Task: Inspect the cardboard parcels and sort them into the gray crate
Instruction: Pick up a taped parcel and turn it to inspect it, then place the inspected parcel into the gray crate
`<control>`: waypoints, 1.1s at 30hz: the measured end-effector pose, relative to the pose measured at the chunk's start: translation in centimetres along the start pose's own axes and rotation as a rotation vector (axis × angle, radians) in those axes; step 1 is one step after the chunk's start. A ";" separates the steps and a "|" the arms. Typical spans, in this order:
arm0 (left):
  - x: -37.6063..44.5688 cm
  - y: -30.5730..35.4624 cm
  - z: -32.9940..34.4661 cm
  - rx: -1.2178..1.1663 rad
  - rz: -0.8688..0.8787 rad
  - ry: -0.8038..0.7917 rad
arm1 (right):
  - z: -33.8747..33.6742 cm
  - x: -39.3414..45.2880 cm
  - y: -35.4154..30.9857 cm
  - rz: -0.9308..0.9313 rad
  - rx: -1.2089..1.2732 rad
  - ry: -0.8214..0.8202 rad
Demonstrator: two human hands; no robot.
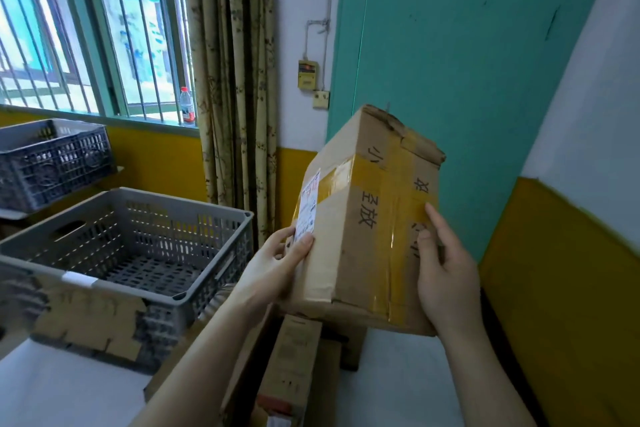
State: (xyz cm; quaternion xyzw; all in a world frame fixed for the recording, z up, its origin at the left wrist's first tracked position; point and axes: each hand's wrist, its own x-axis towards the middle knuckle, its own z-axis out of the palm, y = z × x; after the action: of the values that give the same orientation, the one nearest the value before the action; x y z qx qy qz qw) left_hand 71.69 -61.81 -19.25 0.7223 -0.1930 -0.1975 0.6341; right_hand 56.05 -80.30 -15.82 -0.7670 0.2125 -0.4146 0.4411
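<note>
While both hands grip it, the parcel (360, 218) stands upright, tilted.

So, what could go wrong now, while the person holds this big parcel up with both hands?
1. The parcel is held tilted, the left hand and right hand gripping only its near end, so it might slip.
2. Its far corner is torn and crushed; the flap could open further.
3. The gray crate looks barely larger, so the parcel may catch its rim.
</note>
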 end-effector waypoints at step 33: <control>7.2 -0.1 -31.6 0.099 0.186 0.320 | 30.7 2.2 -9.3 0.280 -0.042 -0.367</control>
State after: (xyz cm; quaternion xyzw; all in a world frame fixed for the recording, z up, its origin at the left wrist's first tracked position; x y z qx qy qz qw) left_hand 94.58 -39.08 -15.89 0.7537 -0.1651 -0.0108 0.6361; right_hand 82.23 -61.61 -15.06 -0.8016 0.2418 -0.1984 0.5094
